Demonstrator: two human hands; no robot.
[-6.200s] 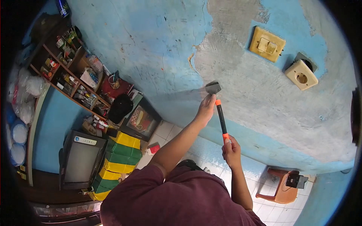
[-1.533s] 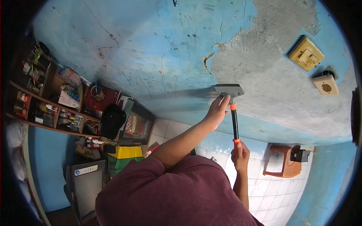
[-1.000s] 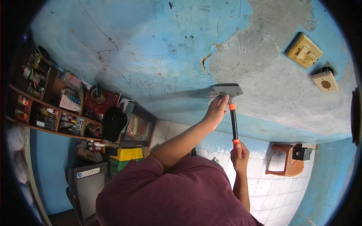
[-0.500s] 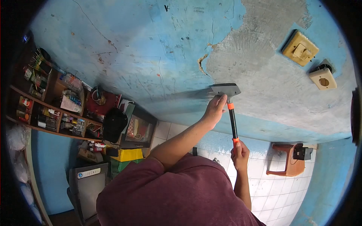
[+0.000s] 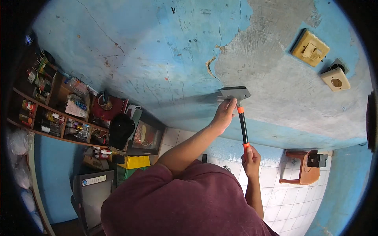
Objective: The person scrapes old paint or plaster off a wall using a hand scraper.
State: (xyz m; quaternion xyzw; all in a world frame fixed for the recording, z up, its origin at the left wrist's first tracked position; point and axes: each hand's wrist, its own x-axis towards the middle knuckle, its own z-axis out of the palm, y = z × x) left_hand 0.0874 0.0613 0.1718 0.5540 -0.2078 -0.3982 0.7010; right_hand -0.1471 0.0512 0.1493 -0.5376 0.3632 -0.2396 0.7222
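Note:
A long-handled scraper (image 5: 243,128) with a grey head, black shaft and orange bands is held in both hands. My left hand (image 5: 225,115) grips it just below the head, its thumb pressed on the grey part and the other fingers mostly hidden behind. Lower down, my right hand (image 5: 251,161) is closed round the orange end of the handle. The blade edge lies at the wall (image 5: 189,74), by the border of flaking blue paint and a bare grey patch (image 5: 260,59). Above the blade runs a deep crack (image 5: 210,67).
A yellowed light switch (image 5: 311,49) and a loose socket (image 5: 336,80) are on the wall at right. Shelves with bottles (image 5: 51,122) stand at left, above a dark-framed monitor (image 5: 96,196). A brown plastic stool (image 5: 303,173) stands on the white tiles.
The view has shifted very slightly, moving the switch and socket a little left in the picture. Both hands and the scraper look almost unmoved.

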